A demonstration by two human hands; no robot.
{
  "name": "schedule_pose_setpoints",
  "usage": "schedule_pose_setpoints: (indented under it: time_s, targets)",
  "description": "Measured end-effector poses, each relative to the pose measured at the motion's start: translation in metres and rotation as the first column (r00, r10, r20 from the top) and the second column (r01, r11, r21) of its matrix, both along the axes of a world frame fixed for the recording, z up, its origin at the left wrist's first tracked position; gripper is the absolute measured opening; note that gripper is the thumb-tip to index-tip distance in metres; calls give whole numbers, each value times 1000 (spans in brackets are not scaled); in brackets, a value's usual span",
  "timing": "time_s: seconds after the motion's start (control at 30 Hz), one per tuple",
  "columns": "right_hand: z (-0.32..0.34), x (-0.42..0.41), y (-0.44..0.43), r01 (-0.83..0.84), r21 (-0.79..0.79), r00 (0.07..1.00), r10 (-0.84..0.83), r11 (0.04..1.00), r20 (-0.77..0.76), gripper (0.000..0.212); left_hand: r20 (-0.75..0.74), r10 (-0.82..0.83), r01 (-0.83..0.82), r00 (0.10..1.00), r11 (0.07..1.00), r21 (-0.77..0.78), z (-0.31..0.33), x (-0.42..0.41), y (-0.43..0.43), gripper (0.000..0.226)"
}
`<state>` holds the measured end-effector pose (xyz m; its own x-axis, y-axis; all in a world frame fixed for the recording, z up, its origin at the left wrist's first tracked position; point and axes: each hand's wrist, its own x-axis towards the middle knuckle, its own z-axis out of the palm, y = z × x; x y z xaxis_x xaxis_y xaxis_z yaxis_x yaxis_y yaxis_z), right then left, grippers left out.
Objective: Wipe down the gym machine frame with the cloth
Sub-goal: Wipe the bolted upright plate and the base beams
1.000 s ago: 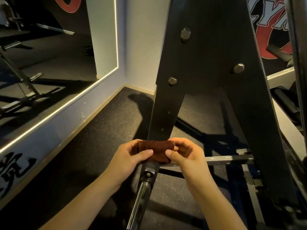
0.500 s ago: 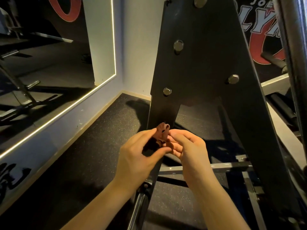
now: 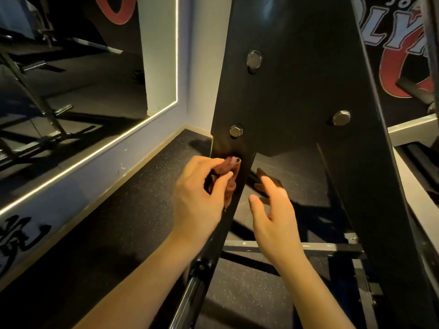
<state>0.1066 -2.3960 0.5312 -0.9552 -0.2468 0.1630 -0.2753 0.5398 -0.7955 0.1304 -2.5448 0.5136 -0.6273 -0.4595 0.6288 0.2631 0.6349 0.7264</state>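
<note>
A black A-shaped machine frame [image 3: 292,91] with steel bolts fills the upper middle of the head view. Its left leg [image 3: 234,148] slopes down toward me. A small dark red-brown cloth [image 3: 229,173] is bunched against that leg just below the lowest left bolt. My left hand [image 3: 197,198] grips the cloth, fingers curled round it, holding it on the leg. My right hand [image 3: 270,210] hovers just right of the leg with fingers loosely spread, holding nothing and not touching the cloth.
A lit-edged mirror [image 3: 71,79] covers the wall on the left. Speckled black rubber floor [image 3: 133,210] lies below. A grey crossbar [image 3: 332,246] and a chrome bar [image 3: 187,302] run low near my forearms. The frame's right leg [image 3: 380,186] slopes down at the right.
Both hands held the cloth a second ago, then bunched it. Now my left hand alone holds it against the leg, higher up, and my right hand has let go and moved right.
</note>
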Motion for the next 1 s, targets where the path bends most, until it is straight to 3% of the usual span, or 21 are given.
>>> schedule_pose_setpoints:
  time_s: [0.13,0.27,0.43,0.5,0.6,0.7,0.8,0.9,1.0]
  targets:
    - [-8,-7,4,-147,56,989,147,988,4,43,69,29,-25,997,997,-67,-60,0,17,21]
    - [-10,-13,10,-236,48,972,235,970,23,41,257,105,-147,961,977,153,-113,16,33,17]
    - [-13,-15,18,-351,19,936,351,936,1,51,-71,226,-218,971,970,105,-29,-6,33,15]
    - [-19,-17,22,-359,34,933,358,933,24,53,-107,219,-214,970,975,56,-23,-13,31,13]
    - [-24,-20,24,-380,37,925,380,924,19,53,75,222,-231,972,958,170,-76,-4,36,12]
    - [-27,-18,24,-390,25,920,388,921,57,52,299,228,-329,927,876,351,-103,9,41,16]
    - [-26,-18,24,-388,-2,921,388,921,28,47,167,204,-258,965,862,436,-53,-2,51,15]
    - [-21,-20,25,-365,-83,931,363,927,-35,36,-18,202,-183,979,919,350,-6,-13,56,9]
    - [-12,-23,26,-334,-181,941,339,925,-6,32,42,201,-201,979,896,395,-31,-9,49,7]
